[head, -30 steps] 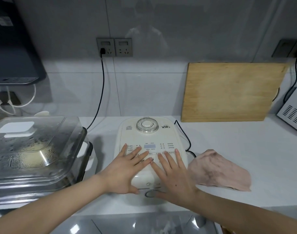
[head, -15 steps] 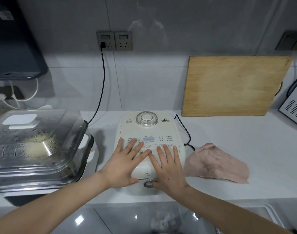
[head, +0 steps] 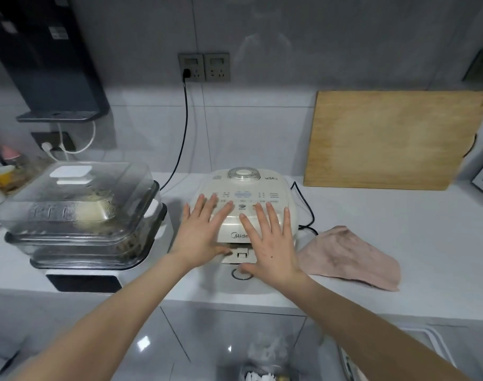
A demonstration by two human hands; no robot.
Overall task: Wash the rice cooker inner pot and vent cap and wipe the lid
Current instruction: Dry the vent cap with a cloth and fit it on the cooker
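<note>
The left hand (head: pixel 199 232) and right hand (head: pixel 270 243) lie flat on the lid (head: pixel 276 188). A cloth (head: pixel 350 257) lies just beside the right hand.

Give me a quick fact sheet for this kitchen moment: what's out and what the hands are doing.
place: white counter
main item: rice cooker, its lid raised slightly at the front
vent cap: on the lid, at the back
left hand: flat on the lid's left front, fingers straight
right hand: flat on the lid's right front
cloth: pink, lying right of the cooker
cutting board: leaning against the wall
steamer: left of the cooker
</note>
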